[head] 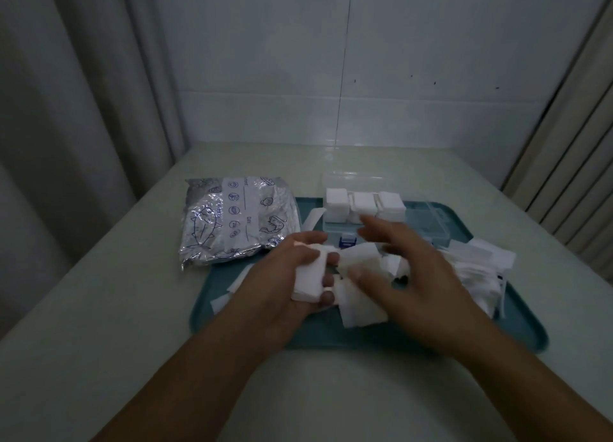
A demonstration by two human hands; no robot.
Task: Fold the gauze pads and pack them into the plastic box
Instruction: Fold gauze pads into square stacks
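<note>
My left hand (285, 275) grips a small stack of folded white gauze pads (310, 277) over the teal tray (358, 340). My right hand (408, 275) hovers just right of it with fingers spread and relaxed, above loose unfolded gauze pads (361, 305) lying on the tray. The clear plastic box (428, 222) stands open at the far side of the tray, with three stacks of folded gauze (365, 204) in its left compartments. The motion blurs both hands a little.
A silver foil pouch (232, 219) with blue print lies left of the tray on the pale table. A heap of torn white wrappers (477, 269) sits at the tray's right edge. Curtains hang on both sides, and a tiled wall stands behind.
</note>
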